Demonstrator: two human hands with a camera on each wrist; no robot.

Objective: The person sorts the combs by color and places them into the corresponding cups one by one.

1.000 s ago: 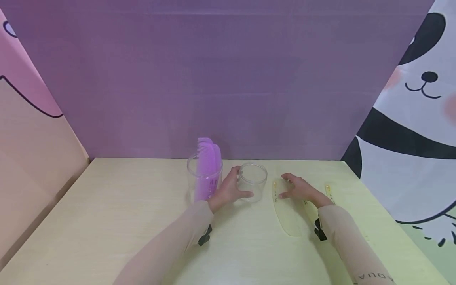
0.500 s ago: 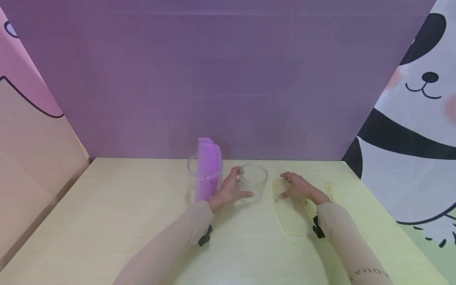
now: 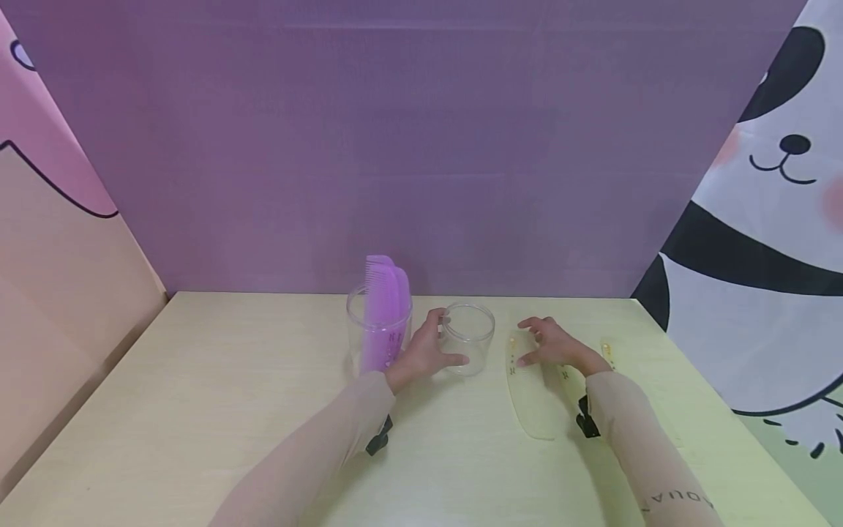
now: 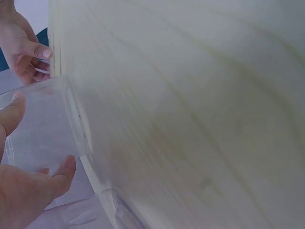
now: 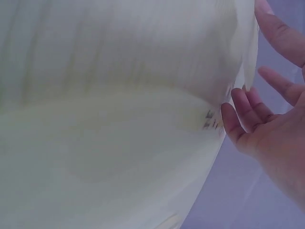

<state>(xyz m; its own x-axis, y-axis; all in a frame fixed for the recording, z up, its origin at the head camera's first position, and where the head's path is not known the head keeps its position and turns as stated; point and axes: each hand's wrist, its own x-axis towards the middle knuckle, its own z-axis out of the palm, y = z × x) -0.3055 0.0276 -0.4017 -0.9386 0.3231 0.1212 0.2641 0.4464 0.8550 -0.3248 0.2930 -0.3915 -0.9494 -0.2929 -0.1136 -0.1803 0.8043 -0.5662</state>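
Observation:
In the head view, my left hand (image 3: 421,355) holds a clear cup (image 3: 479,342) by its left side, thumb in front and fingers behind. The left wrist view shows this cup (image 4: 45,126) between thumb and fingers. My right hand (image 3: 553,348) pinches the far end of a translucent pale yellow comb (image 3: 532,410) lying nearly flat on the table. In the right wrist view, that hand's curled fingers (image 5: 245,114) are at a thin translucent edge; the exact contact is hard to see. A second yellow comb (image 3: 566,380) lies partly hidden under the right forearm.
Left of the held cup stands another clear cup (image 3: 354,333) with purple combs (image 3: 382,311) upright in it. A third yellow comb (image 3: 607,353) lies right of my right wrist. A purple panel (image 3: 421,146) rises behind the pale table (image 3: 217,395).
The pinched yellow comb has shifted and tilted slightly, and its teeth show more clearly. My right forearm has moved a little to the left. The left hand and its cup stay put.

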